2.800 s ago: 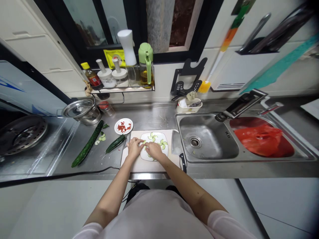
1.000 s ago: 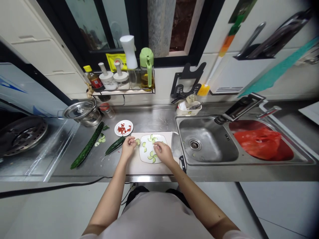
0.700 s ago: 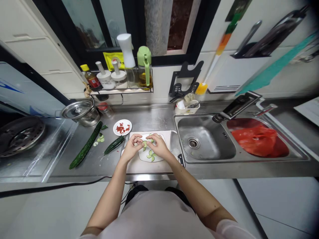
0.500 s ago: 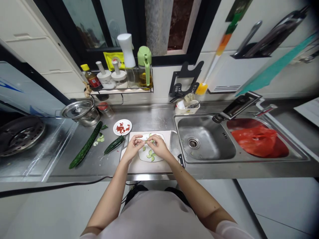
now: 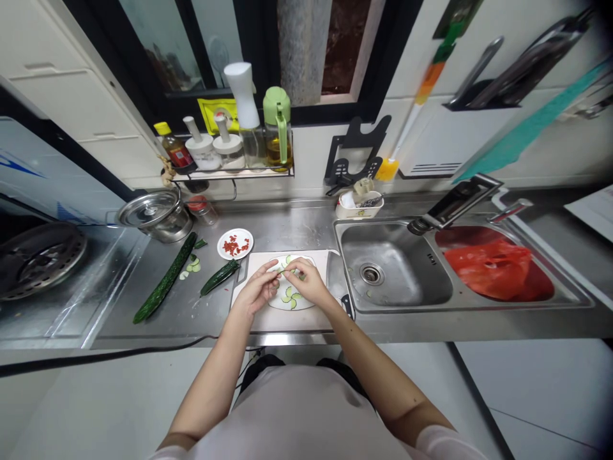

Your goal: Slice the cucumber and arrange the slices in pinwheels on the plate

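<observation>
Over a white plate (image 5: 306, 299) on the pale cutting board (image 5: 287, 322), my two hands meet at the fingertips. My left hand (image 5: 260, 287) is turned partly palm up, its fingertips at a small thin green piece. My right hand (image 5: 305, 281) pinches at that same piece from the other side. Cucumber slices (image 5: 290, 298) lie fanned on the plate below my hands, and more show behind them. Left of the board are a cut cucumber piece (image 5: 219, 278), a long cucumber (image 5: 165, 281), some slices (image 5: 193, 264) and a small white plate (image 5: 219, 244) of red bits.
A knife handle (image 5: 347, 306) rests at the board's right edge, beside the sink (image 5: 400, 268). The right basin holds a red bag (image 5: 493, 268). A lidded pot (image 5: 158, 217) and a red-topped jar (image 5: 204, 211) stand at the back left, below a condiment rack (image 5: 239, 174).
My left hand has rolled more palm up and its fingers have spread a little. My right fingers have shifted slightly at the small piece.
</observation>
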`<move>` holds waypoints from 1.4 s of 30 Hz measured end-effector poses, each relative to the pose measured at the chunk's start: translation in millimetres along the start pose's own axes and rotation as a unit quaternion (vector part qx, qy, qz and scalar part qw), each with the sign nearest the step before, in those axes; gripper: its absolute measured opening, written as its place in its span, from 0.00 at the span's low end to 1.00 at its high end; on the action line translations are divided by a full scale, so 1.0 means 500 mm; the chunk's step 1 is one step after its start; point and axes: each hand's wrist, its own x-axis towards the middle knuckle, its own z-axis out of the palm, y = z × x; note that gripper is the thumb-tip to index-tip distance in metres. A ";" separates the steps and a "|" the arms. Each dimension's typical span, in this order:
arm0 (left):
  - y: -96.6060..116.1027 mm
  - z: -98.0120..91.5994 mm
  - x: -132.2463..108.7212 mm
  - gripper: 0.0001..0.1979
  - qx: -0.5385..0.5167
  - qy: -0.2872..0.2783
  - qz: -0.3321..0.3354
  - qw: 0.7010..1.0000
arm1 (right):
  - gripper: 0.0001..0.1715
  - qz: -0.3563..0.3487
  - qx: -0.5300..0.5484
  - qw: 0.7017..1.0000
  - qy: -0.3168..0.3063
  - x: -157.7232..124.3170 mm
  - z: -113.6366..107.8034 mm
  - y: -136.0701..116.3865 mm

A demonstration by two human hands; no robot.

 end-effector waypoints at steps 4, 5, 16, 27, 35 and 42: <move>0.002 0.006 -0.004 0.35 0.034 0.028 0.047 0.998 | 0.04 0.041 0.045 0.998 -0.023 -0.003 0.001 -0.002; 0.002 0.008 -0.005 0.35 0.047 0.032 0.060 0.997 | 0.05 0.053 0.059 0.996 -0.032 -0.003 0.001 -0.004; -0.008 0.022 -0.015 0.32 0.149 0.047 0.205 0.966 | 0.07 0.110 0.112 0.986 -0.060 -0.002 0.007 -0.020; -0.020 0.017 -0.015 0.27 0.214 0.068 0.255 0.941 | 0.05 0.143 0.105 0.984 -0.031 0.003 0.034 0.001; -0.034 -0.007 0.001 0.23 0.247 0.099 0.260 0.928 | 0.06 0.148 0.097 0.982 -0.069 0.011 0.042 0.032; -0.054 -0.058 0.047 0.12 0.272 0.141 0.254 0.917 | 0.06 0.124 0.022 0.976 -0.175 0.049 0.040 0.074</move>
